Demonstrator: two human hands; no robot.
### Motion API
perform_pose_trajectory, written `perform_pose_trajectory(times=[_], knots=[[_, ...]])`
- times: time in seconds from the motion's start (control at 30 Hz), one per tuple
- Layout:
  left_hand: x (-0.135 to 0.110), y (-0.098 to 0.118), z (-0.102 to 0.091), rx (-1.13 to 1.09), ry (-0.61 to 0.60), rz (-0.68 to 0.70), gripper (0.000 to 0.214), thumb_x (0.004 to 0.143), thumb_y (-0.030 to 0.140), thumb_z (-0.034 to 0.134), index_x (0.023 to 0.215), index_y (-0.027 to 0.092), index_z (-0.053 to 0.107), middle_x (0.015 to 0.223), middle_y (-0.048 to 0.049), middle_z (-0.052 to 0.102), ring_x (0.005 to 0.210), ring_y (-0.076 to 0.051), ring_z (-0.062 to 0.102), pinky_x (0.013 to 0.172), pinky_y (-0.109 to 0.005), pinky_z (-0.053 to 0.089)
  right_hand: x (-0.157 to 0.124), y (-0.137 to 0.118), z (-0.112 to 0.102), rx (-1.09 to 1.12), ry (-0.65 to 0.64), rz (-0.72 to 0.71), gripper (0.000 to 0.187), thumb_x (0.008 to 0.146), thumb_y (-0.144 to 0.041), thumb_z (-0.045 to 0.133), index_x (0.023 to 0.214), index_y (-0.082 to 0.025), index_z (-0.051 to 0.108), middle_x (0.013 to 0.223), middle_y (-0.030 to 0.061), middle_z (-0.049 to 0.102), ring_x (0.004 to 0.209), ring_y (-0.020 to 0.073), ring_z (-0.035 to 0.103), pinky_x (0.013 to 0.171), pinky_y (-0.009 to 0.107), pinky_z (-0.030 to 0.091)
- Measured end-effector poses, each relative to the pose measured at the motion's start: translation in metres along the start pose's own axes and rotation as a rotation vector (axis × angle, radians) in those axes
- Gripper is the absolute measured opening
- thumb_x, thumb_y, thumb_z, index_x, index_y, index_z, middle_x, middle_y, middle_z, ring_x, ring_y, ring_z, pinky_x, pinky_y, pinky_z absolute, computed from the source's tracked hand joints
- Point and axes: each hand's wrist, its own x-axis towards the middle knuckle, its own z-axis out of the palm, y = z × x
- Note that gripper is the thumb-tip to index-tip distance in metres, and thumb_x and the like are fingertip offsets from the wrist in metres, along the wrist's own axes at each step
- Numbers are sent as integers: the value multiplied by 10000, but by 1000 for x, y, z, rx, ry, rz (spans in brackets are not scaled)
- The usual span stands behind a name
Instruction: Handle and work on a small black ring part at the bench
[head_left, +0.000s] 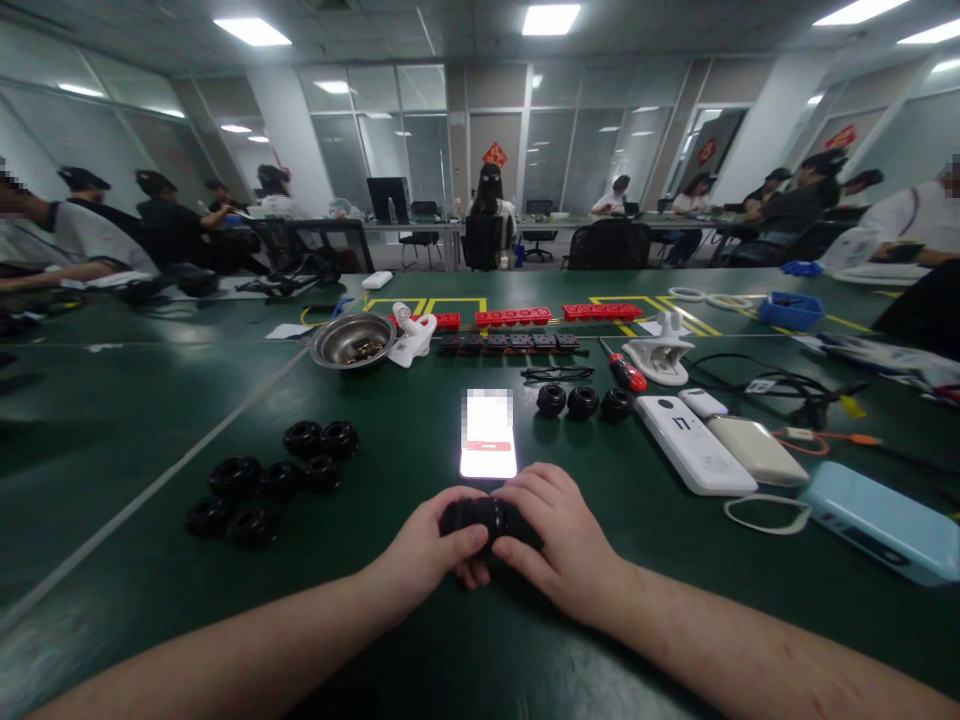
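Both my hands meet near the table's front, just below a lit phone (487, 462). Between them is a black round part (480, 514), dark and glossy. My left hand (444, 535) is closed around its left side, thumb on top. Fingers of my right hand (551, 530) are curled over its right side and hide much of it. Several similar black round parts (279, 480) lie in a group to the left. Three more black round parts (583, 402) stand in a row beyond my right hand.
A metal bowl (352, 342) holds small brass-coloured pieces. Behind the phone are a black strip of parts (510, 344), red trays (513, 317) and a screwdriver (624, 368). Power banks (694, 445), a light-blue box (881, 520) and cables lie right. People sit farther back.
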Motion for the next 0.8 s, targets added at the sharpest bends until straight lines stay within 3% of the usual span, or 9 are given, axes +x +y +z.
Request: perform_pose_trajectory(times=[0.13, 0.27, 0.43, 0.57, 0.8], knots=[[2, -3, -2, -14, -32, -33, 582, 558, 536, 625, 925, 117, 453, 597, -36, 614, 471, -148, 599, 429, -220, 439, -2, 0, 3, -74, 56, -159, 371, 798, -398, 478, 1019, -101, 507, 938, 109, 560, 874, 229, 463, 812, 404, 377], [4, -6, -3, -35, -27, -7, 518, 612, 541, 575, 884, 118, 454, 531, -4, 574, 400, -115, 551, 393, -204, 413, -3, -1, 4, -83, 36, -252, 323, 813, -197, 445, 1123, -105, 437, 1034, 110, 519, 959, 221, 436, 869, 396, 345], [2, -3, 0, -39, 41, 25, 496, 594, 431, 650, 938, 133, 453, 660, -8, 581, 463, -95, 551, 426, -202, 436, 0, -1, 0, 43, 11, -95, 445, 762, -320, 489, 1149, -122, 394, 1064, 115, 495, 966, 243, 428, 862, 438, 337], [3, -1, 0, -7, 46, 15, 484, 604, 363, 668, 970, 134, 450, 693, -11, 577, 538, -116, 577, 440, -199, 447, 2, 0, 0, 23, -29, 32, 278, 781, -309, 487, 1009, -150, 498, 930, 84, 559, 884, 234, 460, 799, 421, 377], [6, -4, -5, -35, -67, -55, 557, 625, 573, 539, 927, 116, 442, 570, -32, 600, 454, -141, 595, 413, -206, 436, -2, 0, 3, -51, 16, -231, 334, 802, -204, 458, 1123, -120, 421, 1066, 106, 510, 972, 220, 429, 870, 394, 349]])
